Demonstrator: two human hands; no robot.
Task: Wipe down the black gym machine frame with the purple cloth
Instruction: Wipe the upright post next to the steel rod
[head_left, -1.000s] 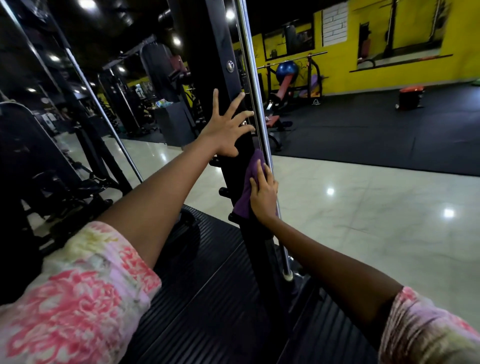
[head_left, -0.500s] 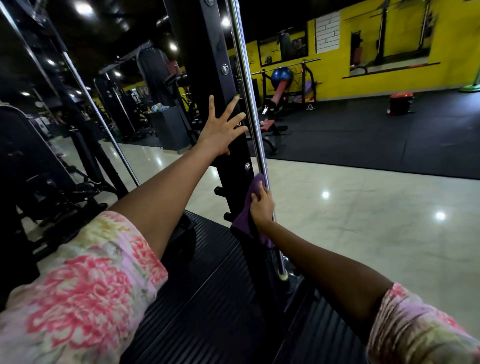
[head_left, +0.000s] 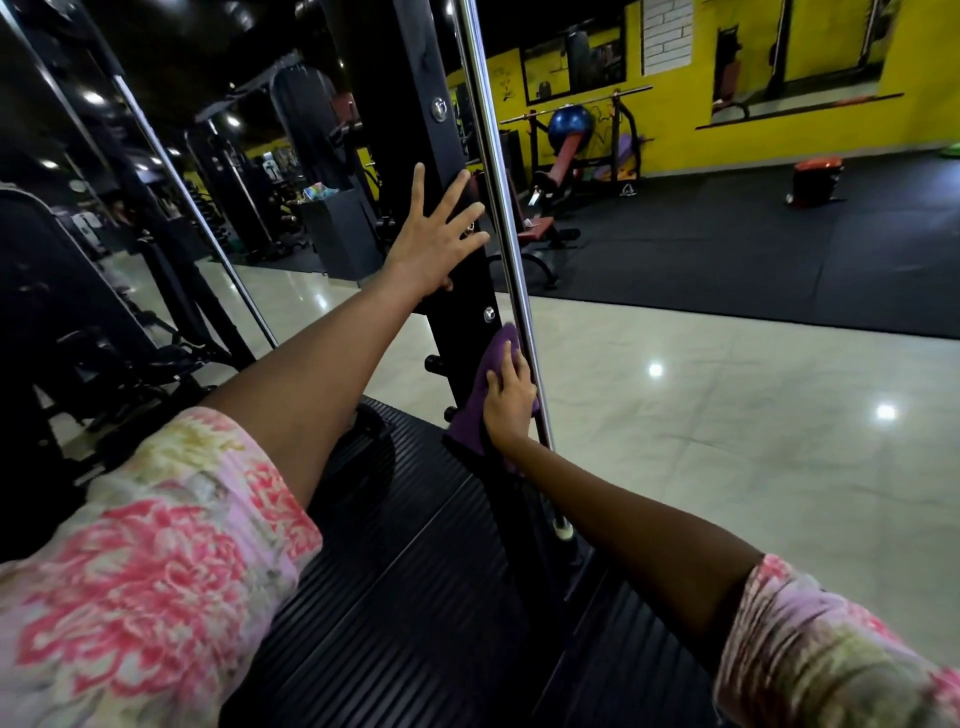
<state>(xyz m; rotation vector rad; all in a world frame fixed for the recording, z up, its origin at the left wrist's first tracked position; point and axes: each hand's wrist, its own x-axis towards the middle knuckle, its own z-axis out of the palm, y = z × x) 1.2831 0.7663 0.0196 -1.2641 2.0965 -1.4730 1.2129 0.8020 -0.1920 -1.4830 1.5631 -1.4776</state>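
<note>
Right hand: the right hand (head_left: 510, 402) lies flat on the purple cloth (head_left: 485, 400), fingers straight and close together, pressing it against the black post (head_left: 415, 130); no finger is curled round the fabric.
Cloth: it is spread on the lower part of the post, just below a round silver bolt (head_left: 489, 314), with its top corner showing above the fingertips and its lower edge hanging past the wrist.
Left hand: the left hand (head_left: 434, 239) sits higher on the same post, palm against the black metal, fingers spread wide and straight, holding nothing.
Post: tall, black and leaning slightly in the wide view, it carries a second silver bolt (head_left: 439, 109) above the left hand and small black pegs (head_left: 432, 362) on its left edge beside the cloth.
Rod: a shiny steel rod (head_left: 493, 171) runs just right of the post from top to base, touching or almost touching the right hand's outer edge; which one I cannot tell.
Base: both stand on a ribbed black platform (head_left: 395, 597).
Sleeves: floral pink sleeves (head_left: 156, 561) cover both upper arms.
Room: glossy pale floor tiles (head_left: 727, 441), dark rubber matting (head_left: 727, 249), a yellow wall (head_left: 675, 140) and a blue ball (head_left: 570, 123) on a rack well behind.
</note>
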